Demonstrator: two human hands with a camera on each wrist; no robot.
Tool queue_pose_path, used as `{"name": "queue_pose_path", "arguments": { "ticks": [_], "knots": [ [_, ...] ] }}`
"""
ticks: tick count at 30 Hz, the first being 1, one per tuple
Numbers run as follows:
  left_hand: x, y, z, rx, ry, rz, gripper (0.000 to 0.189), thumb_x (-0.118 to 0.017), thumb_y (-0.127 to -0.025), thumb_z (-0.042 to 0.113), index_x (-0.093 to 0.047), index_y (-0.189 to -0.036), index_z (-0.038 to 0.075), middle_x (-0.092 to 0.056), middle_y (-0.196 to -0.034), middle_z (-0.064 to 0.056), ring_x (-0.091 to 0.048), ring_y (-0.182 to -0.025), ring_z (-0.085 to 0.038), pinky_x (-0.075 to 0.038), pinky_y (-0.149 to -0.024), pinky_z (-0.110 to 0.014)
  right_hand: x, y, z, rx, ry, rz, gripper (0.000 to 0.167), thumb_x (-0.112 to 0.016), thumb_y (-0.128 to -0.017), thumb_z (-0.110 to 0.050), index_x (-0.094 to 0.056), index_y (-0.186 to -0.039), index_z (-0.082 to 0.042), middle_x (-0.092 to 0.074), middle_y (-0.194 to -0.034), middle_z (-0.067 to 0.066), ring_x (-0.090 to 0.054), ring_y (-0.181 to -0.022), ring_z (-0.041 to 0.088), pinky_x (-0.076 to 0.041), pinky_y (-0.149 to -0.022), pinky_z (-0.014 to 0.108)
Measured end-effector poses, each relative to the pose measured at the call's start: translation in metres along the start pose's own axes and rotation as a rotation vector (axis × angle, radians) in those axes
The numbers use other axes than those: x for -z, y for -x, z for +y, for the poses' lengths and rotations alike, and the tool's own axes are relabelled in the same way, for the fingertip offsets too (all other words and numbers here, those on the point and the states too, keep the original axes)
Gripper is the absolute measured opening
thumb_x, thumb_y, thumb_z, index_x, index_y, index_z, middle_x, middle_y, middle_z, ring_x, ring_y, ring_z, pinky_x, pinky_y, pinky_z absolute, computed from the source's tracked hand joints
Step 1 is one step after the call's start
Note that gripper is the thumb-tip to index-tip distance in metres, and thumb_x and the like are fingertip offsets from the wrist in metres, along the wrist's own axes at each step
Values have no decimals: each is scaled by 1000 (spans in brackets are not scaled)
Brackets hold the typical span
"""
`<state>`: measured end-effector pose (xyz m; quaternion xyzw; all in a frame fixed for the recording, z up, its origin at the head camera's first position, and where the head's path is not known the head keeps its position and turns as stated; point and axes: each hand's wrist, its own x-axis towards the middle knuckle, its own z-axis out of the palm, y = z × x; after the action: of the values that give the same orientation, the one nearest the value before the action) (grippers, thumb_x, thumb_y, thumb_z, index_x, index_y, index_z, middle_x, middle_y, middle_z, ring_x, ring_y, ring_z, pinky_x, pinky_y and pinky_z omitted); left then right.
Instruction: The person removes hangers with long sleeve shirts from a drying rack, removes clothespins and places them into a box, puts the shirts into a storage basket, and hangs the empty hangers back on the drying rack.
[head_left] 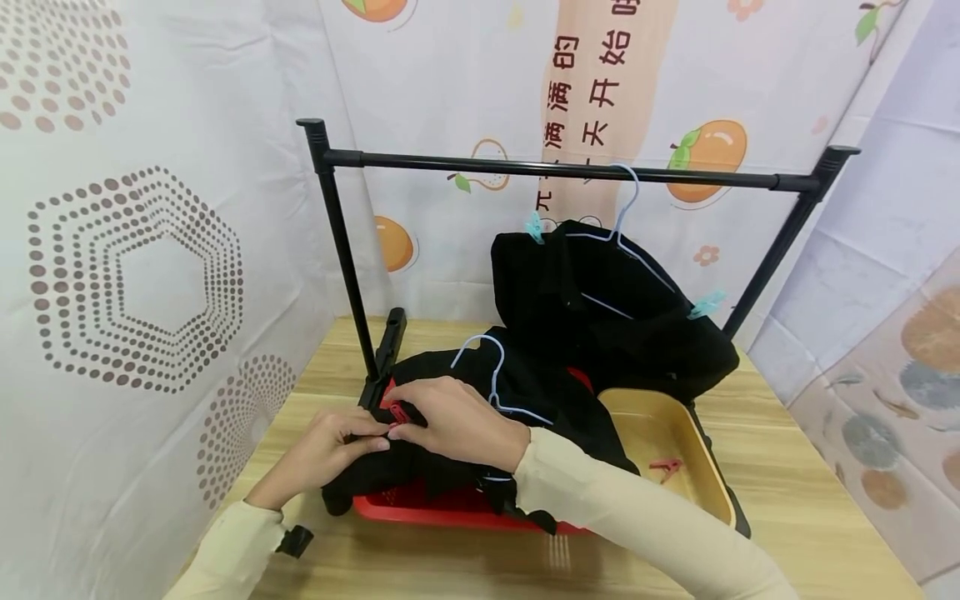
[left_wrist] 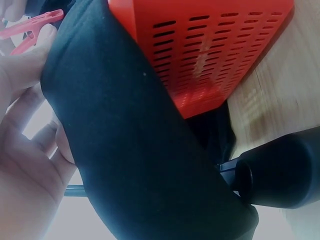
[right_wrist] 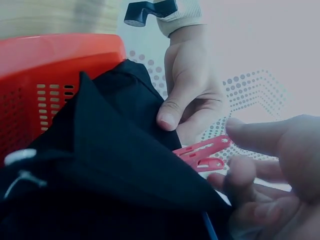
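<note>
A black garment lies over the red basket with a pale blue hanger at it. My left hand pinches the garment's left edge, thumb on one side and fingers on the other. A red clothespin sits on that edge, its two handles spread apart. Around those handles are the loosely bent fingers of my right hand, with thumb and fingertips right beside them. In the left wrist view the black cloth hangs past the basket's slotted side.
Above the basket runs a black rack bar. From it a second black garment hangs on a pale blue hanger with teal clothespins. A yellow tray at right holds another red clothespin.
</note>
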<state>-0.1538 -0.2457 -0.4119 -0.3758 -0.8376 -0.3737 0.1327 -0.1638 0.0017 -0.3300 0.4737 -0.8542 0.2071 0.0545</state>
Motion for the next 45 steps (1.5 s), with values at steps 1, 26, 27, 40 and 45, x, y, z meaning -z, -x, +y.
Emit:
{"name": "queue_pose_path", "arguments": {
  "ticks": [1,26,27,40,45],
  "knots": [
    [0,0,0,3,-2,-1,21,-81,-86,1,-83,-105,10,-75,-95,9,-65,-79,-4,-52,-64,-23,-1,-1,0,6,5,-16,32,-75,-97,-30,-73,-125,-16,-73,-117,-5,-63,-83,3,-46,-66,10],
    [-4,1,-4,32,-4,-1,24,-81,-85,0,-82,-107,9,-75,-97,11,-61,-75,-4,-51,-60,-24,-16,2,2,50,161,78,27,-77,-94,-32,-77,-114,-14,-69,-102,-3,-58,-68,0,-43,-56,9],
    [-3,1,-4,32,-3,1,24,-81,-85,-1,-82,-107,9,-75,-97,10,-62,-75,-4,-51,-60,-24,-16,2,2,55,167,85,26,-78,-94,-31,-77,-114,-13,-69,-101,-3,-57,-67,1,-42,-55,8],
    [-1,1,-5,16,3,14,23,-82,-85,0,-83,-105,9,-76,-94,8,-55,-69,-2,-47,-56,-21,-22,1,2,95,229,155,16,-77,-96,-27,-77,-107,-15,-70,-98,-4,-64,-67,4,-44,-54,10],
    [0,1,-4,15,7,8,21,-81,-86,1,-83,-106,8,-77,-98,5,-62,-75,-5,-51,-60,-23,-23,0,2,128,202,208,11,-79,-94,-23,-76,-102,-15,-70,-97,-4,-66,-69,7,-45,-55,11]
  ]
}}
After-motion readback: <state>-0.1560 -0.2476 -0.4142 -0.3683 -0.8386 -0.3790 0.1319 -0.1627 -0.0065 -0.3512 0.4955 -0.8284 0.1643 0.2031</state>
